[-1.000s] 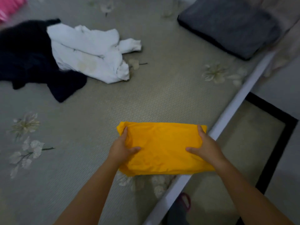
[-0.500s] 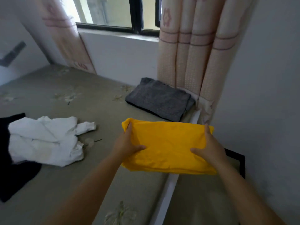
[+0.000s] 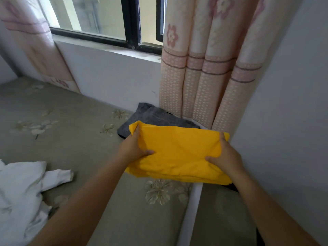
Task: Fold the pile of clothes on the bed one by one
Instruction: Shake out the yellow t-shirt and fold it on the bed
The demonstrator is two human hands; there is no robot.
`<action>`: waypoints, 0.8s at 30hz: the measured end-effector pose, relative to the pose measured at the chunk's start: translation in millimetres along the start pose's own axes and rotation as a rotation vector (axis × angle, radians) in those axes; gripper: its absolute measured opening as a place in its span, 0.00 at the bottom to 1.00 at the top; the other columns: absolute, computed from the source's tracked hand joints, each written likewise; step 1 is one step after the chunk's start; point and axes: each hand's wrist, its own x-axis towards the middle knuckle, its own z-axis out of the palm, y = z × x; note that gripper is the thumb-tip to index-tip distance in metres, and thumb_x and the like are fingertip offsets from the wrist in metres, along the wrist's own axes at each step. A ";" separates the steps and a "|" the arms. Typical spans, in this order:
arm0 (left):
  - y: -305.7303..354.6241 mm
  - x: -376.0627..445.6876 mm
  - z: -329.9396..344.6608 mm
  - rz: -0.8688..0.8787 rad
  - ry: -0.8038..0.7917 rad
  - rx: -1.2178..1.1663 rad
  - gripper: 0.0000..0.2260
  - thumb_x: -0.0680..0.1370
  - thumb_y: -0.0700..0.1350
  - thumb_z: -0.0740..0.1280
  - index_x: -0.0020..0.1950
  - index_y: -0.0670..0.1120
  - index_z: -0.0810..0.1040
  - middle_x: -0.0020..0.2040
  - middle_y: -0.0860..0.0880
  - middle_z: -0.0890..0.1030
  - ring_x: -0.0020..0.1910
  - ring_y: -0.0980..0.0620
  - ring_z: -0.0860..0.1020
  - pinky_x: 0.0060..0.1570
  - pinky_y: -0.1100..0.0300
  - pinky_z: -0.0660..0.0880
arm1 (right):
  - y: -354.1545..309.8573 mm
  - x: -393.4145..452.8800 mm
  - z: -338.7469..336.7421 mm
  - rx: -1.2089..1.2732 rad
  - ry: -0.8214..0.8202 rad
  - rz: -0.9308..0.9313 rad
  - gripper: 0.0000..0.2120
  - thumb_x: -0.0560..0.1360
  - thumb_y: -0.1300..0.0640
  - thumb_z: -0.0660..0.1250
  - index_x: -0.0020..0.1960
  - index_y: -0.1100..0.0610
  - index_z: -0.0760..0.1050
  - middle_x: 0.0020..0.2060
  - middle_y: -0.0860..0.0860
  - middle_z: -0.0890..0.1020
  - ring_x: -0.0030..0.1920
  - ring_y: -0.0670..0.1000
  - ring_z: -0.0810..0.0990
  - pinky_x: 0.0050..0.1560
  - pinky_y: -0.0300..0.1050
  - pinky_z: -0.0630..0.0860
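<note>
Hands [image 3: 179, 155] around folded yellow garment [image 3: 179, 153]

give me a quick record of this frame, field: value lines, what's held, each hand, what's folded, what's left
held: folded yellow garment, lifted above the bed
left hand: grips the garment's left edge
right hand: grips its right edge
already folded: grey garment at the bed's far corner, by the curtain
left to fold: crumpled white garment, near left

- A patterned pink curtain [image 3: 204, 82] hangs in the corner.
- A black-framed window [image 3: 106, 20] sits left of it.
- A grey wall [image 3: 287, 103] stands to its right.
</note>
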 end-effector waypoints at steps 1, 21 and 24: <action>-3.0 13.9 0.4 -0.007 -0.010 -0.004 0.49 0.70 0.55 0.71 0.75 0.48 0.37 0.74 0.41 0.57 0.69 0.39 0.64 0.63 0.47 0.66 | -3.8 13.4 3.3 0.000 -0.007 0.006 0.48 0.71 0.51 0.70 0.75 0.52 0.37 0.74 0.57 0.55 0.70 0.60 0.62 0.63 0.50 0.64; -31.0 234.1 33.2 -0.276 -0.172 0.065 0.48 0.72 0.52 0.71 0.75 0.51 0.36 0.74 0.40 0.58 0.68 0.39 0.66 0.61 0.47 0.68 | 1.2 262.9 84.5 0.046 -0.293 0.029 0.46 0.73 0.56 0.69 0.74 0.52 0.35 0.74 0.57 0.56 0.65 0.60 0.69 0.51 0.47 0.69; -19.8 299.4 9.8 -0.244 -0.116 0.156 0.46 0.72 0.51 0.72 0.75 0.52 0.39 0.74 0.39 0.58 0.67 0.38 0.65 0.60 0.46 0.67 | -2.4 307.3 85.8 0.172 -0.243 0.048 0.46 0.73 0.56 0.69 0.75 0.52 0.37 0.74 0.55 0.55 0.69 0.59 0.64 0.59 0.50 0.67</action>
